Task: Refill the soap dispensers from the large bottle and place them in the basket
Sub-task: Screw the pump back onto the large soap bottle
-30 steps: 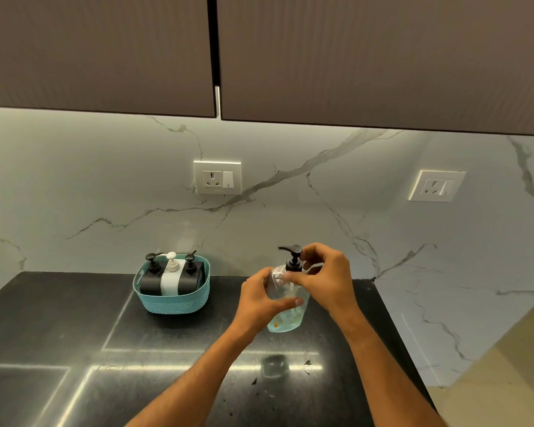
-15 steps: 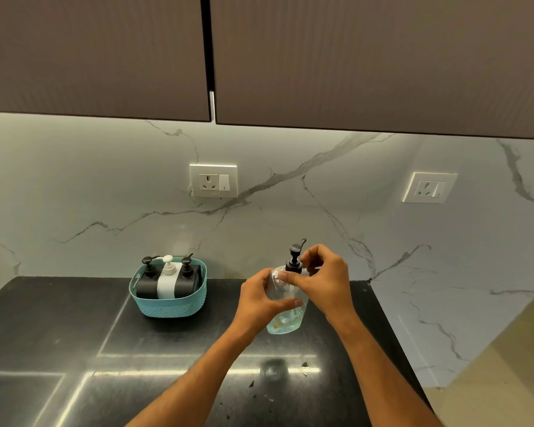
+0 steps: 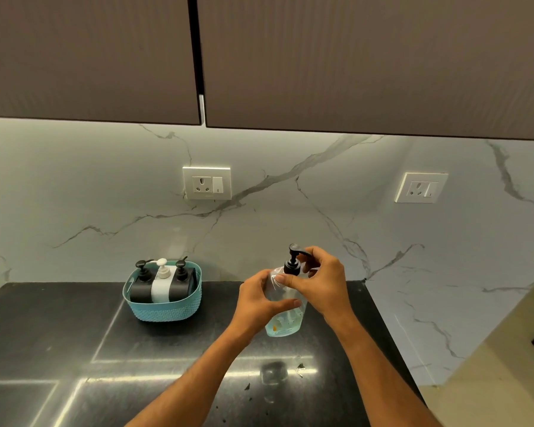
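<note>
The left hand [image 3: 257,303] wraps the clear bottle [image 3: 285,318] (held upright above the counter [image 3: 74,349] near its right edge); right hand [image 3: 321,282] fingers pinch its black pump [image 3: 293,262].

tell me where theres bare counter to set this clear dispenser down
Free: the black counter left of and in front of the teal basket, and the strip between the basket and the left hand. Crowded: the basket holds three dispensers. The clear dispenser and right hand sit near the counter's right edge.
</note>
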`<state>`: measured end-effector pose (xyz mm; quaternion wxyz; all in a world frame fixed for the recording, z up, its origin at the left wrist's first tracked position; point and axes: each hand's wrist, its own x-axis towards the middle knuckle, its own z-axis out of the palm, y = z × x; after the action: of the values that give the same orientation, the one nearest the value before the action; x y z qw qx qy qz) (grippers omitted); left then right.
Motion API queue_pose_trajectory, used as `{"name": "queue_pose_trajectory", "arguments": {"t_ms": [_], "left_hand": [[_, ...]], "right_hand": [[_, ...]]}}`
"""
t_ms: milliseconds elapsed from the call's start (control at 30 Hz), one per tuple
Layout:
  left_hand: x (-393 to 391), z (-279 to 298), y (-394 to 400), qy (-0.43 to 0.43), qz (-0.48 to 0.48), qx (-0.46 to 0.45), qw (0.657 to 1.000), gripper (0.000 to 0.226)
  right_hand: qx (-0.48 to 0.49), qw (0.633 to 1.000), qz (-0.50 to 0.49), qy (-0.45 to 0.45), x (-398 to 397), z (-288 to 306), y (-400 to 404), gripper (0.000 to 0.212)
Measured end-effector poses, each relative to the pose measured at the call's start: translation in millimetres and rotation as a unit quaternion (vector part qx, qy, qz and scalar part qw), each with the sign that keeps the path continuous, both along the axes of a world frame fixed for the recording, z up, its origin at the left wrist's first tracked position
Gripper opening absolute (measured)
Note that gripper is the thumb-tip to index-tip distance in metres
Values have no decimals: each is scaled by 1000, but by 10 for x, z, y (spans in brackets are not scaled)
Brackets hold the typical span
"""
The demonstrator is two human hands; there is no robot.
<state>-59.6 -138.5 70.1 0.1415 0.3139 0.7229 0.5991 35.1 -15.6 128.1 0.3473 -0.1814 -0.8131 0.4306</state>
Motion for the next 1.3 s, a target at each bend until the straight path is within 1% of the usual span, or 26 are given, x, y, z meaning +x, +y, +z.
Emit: {"name": "queue_pose_trajectory", "arguments": {"t_ms": [133, 367, 500, 633, 967, 1100, 1200, 1300], "left_hand": [[-4, -4, 39, -3, -2, -4, 1000, 57], [-21, -12, 184, -9, -15, -3, 1000, 57], [-51, -25, 296, -24, -31, -3, 999, 55], [-82, -38, 441, -27, -40, -4, 999, 56], [-195, -183, 947, -40, -33, -9, 999, 59], [-283, -244, 1172, -33, -32, -19, 999, 60], [-365, -285, 1352, -28, -33, -24, 999, 65], [-460, -354, 1502, -28, -37, -32, 998, 66]], "right_hand": [[-26, 1000, 17, 4, 34, 42, 62, 37], [-54, 998, 36, 6, 55, 43, 221, 39], [-72, 996, 48, -18, 47, 22, 362, 35], [-76, 996, 38, -27, 31, -5, 513, 40], [-86, 996, -6, -20, -120, -143, 962, 35], [-69, 997, -28, -31, -241, -248, 1195, 44], [-58, 996, -53, -35, -337, -322, 1338, 52], [-59, 996, -48, -37, -391, -389, 1448, 53]]}}
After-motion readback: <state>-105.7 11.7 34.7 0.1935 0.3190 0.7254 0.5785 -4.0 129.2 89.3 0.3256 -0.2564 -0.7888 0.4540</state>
